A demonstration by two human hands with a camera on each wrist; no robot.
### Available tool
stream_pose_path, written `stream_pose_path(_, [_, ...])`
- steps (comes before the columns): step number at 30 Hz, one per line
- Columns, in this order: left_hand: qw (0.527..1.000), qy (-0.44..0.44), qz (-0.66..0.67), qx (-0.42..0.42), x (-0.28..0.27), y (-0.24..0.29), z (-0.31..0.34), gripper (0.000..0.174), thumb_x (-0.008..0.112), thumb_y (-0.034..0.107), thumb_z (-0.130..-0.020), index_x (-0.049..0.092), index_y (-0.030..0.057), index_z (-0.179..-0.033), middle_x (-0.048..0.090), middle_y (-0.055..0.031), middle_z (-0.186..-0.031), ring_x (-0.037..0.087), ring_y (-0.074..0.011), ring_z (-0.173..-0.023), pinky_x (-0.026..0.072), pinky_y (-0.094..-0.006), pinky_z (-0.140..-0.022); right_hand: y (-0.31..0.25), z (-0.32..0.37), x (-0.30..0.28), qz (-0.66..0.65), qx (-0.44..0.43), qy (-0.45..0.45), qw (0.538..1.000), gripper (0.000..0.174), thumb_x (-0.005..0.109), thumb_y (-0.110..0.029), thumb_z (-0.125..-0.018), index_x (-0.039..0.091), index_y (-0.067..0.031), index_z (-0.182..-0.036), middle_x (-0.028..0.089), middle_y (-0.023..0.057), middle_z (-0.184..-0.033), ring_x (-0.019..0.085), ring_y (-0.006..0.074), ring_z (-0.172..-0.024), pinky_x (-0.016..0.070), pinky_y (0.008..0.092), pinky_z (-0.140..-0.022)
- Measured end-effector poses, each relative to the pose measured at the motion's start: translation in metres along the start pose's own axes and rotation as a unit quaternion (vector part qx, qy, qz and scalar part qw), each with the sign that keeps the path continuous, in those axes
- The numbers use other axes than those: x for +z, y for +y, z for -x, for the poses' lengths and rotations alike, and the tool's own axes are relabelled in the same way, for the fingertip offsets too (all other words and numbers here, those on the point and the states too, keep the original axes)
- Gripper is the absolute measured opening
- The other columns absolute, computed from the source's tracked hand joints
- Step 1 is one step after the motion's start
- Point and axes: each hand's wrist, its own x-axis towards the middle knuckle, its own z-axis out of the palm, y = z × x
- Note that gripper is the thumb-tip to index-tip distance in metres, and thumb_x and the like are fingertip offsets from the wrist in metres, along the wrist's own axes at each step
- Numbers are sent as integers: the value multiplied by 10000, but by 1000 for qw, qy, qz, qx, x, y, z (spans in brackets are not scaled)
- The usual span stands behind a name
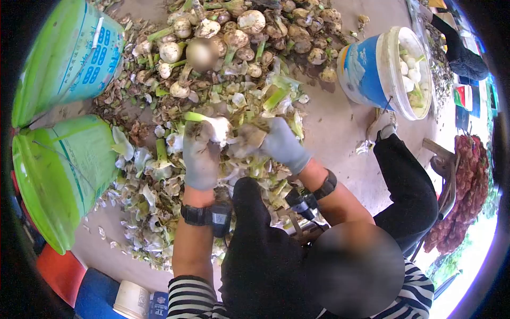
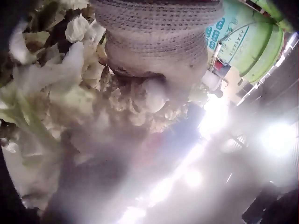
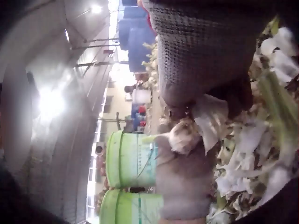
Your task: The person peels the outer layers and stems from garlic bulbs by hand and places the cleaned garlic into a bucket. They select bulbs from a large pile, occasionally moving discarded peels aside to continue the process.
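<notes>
My gloved left hand (image 1: 201, 157) grips a white garlic bulb (image 1: 219, 130) whose short green stem (image 1: 195, 116) points left. In the left wrist view, that hand (image 2: 159, 44) covers most of the bulb (image 2: 154, 95). Just right of the bulb is my gloved right hand (image 1: 284, 146), its fingertips blurred. The right wrist view has its curled fingers (image 3: 177, 95) pinching a pale strip of garlic peel (image 3: 211, 122), right beside the bulb (image 3: 184, 136). Loose peels (image 1: 151, 199) lie heaped beneath both hands.
Unpeeled garlic bulbs (image 1: 251, 22) are piled beyond the hands. A blue-and-white bucket (image 1: 366, 69) of peeled garlic (image 1: 410, 74) stands right. Two green buckets (image 1: 103, 48) (image 1: 79, 159) are at left. A red mesh sack (image 1: 462, 191) hangs at far right, near a person's dark-clothed leg (image 1: 406, 183).
</notes>
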Motion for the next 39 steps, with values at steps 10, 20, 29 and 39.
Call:
stream_pose_path(10, [992,-48,84,79,13,4,0,348,576,277,-870,490,45,-1114,573,-133,-1083,557,-256,-1025,446,-392,-895,4,-4,-4,112,-6,44,993,253,631,-208,-830,634,27,-923,613,43,-680,527,90,-631,455,280,-583])
stream_pose_path(20, [998,-42,-53,16,4,0,3,384,563,319,-875,473,28,-1109,558,-123,-1069,552,-250,-997,429,-386,-922,-1,-9,11,-23,-117,-44,992,205,593,-106,-767,653,-35,-951,640,133,-705,557,126,-570,465,294,-566])
stream_pose_path(29, [993,-67,89,39,-5,-5,-3,396,505,288,-911,455,35,-1211,542,-113,-1176,531,-253,-1070,413,-393,-958,7,4,5,132,-106,-18,985,322,578,-289,-863,626,29,-893,619,96,-700,530,108,-598,457,272,-571])
stream_pose_path(39, [997,-25,70,10,2,2,3,382,530,319,-899,476,56,-1171,559,-90,-1113,542,-217,-1049,462,-380,-867,-17,1,22,-29,1,4,1000,247,592,-202,-853,640,41,-857,589,27,-652,488,52,-588,420,248,-513])
